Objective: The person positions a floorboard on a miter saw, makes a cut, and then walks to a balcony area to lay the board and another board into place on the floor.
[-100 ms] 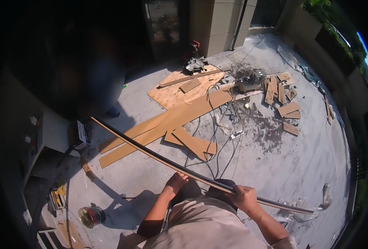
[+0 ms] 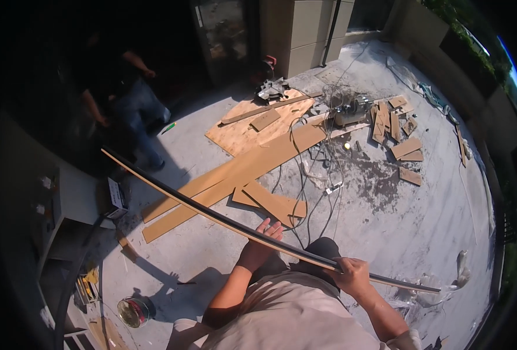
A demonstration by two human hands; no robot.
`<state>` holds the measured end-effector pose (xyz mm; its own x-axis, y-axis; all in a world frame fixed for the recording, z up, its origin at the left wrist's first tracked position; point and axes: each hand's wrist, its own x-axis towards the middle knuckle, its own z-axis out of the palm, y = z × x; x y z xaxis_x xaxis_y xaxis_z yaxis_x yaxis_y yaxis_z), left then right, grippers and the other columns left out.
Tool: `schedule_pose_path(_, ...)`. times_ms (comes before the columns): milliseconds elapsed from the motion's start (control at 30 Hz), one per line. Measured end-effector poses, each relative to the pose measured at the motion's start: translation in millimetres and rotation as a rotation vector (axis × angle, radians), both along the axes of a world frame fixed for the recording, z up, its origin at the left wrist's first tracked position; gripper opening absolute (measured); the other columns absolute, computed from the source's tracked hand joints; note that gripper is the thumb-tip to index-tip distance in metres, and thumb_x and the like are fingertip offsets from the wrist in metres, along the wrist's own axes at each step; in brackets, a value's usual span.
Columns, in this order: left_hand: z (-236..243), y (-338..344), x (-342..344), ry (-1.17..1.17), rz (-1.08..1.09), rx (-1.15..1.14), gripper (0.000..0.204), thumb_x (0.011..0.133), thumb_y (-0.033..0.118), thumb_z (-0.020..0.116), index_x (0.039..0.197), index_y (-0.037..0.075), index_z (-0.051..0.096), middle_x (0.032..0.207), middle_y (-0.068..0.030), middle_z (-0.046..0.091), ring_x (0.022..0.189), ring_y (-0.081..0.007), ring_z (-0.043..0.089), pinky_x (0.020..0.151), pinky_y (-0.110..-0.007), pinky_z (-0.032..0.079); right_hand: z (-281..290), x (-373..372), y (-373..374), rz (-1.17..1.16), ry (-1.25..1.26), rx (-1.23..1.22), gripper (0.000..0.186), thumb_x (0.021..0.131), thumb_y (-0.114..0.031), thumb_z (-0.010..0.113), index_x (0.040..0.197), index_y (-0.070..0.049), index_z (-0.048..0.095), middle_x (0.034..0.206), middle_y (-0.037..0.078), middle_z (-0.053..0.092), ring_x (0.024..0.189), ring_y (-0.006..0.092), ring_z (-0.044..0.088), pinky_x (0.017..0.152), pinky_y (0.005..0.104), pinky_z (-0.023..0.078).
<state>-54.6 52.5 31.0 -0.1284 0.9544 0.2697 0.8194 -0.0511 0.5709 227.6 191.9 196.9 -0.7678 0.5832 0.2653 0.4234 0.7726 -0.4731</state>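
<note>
A long narrow strip (image 2: pixel 200 212), dark along the top with a pale wooden edge, runs diagonally across my front from upper left to lower right. My right hand (image 2: pixel 352 274) grips it toward its right end. My left hand (image 2: pixel 252 254) is at the strip's middle, its fingers spread and stretched out past the far edge, not wrapped round it. Beyond the strip, long tan boards (image 2: pixel 276 153) lie crossed on the concrete floor (image 2: pixel 428 221), with shorter boards (image 2: pixel 270 198) nearer me.
A co-worker (image 2: pixel 136 111) stands in shadow at upper left. A plywood sheet (image 2: pixel 232 133), saw (image 2: pixel 273 92), machine (image 2: pixel 352 111), cables (image 2: pixel 296 175), several offcuts (image 2: pixel 407 149) and a green tool (image 2: pixel 168 128) lie ahead. A shelving unit (image 2: pixel 74 192) and bucket (image 2: pixel 133 312) are left.
My left hand has opened and moved forward, fingers rising past the strip. The strip's left end has shifted leftward and up. The co-worker at upper left shows more clearly, arms and legs visible.
</note>
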Motion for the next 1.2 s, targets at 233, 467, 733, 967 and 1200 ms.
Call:
schedule_pose_path(233,104,113,-39,-1.96,-0.083,0.543,0.023,0.102,0.026,0.053,0.099,0.004,0.058,0.097,-0.0166,0.063,0.103,-0.0319,0.061,0.111,-0.049,0.04,-1,-42,106,0.101,0.222,-0.081,0.04,0.061,-0.013,0.089,0.094,-0.001,0.07,0.085,0.012,0.074,0.07,0.0302,0.072,0.063,0.0364,0.058)
schedule_pose_path(467,177,253,-133,-1.485,0.032,0.6,0.034,0.103,0.039,0.049,0.094,0.006,0.053,0.086,-0.0134,0.059,0.087,-0.0283,0.062,0.094,-0.044,0.05,-19,-156,271,0.189,0.421,-0.135,0.043,0.062,-0.006,0.083,0.101,0.0,0.067,0.096,0.013,0.075,0.081,0.0303,0.074,0.071,0.0374,0.059)
schedule_pose_path(733,219,467,-261,-1.181,0.367,0.911,0.061,0.098,0.059,0.054,0.14,0.014,0.057,0.131,-0.005,0.067,0.118,-0.0215,0.062,0.1,-0.036,0.046,-42,-338,502,0.217,0.579,-0.529,0.032,0.08,0.005,0.071,0.111,0.002,0.064,0.098,0.017,0.073,0.095,0.0284,0.074,0.08,0.0345,0.058)
schedule_pose_path(967,253,605,-350,-0.816,0.463,0.675,0.051,0.092,0.044,0.071,0.129,0.011,0.061,0.127,-0.0035,0.064,0.121,-0.0179,0.057,0.104,-0.037,0.04,-17,-441,604,0.327,0.363,-0.847,0.041,0.092,-0.029,0.073,0.12,-0.002,0.062,0.108,0.021,0.07,0.103,0.0361,0.068,0.088,0.0407,0.053)
schedule_pose_path(1200,242,697,-388,-0.505,0.515,0.045,0.054,0.083,0.05,0.079,0.092,-0.002,0.067,0.075,-0.0082,0.067,0.073,-0.0151,0.061,0.069,-0.031,0.05,30,-432,730,0.268,0.851,-1.299,0.05,0.096,-0.024,0.07,0.134,0.005,0.054,0.126,0.012,0.063,0.12,0.0224,0.06,0.107,0.0377,0.044)
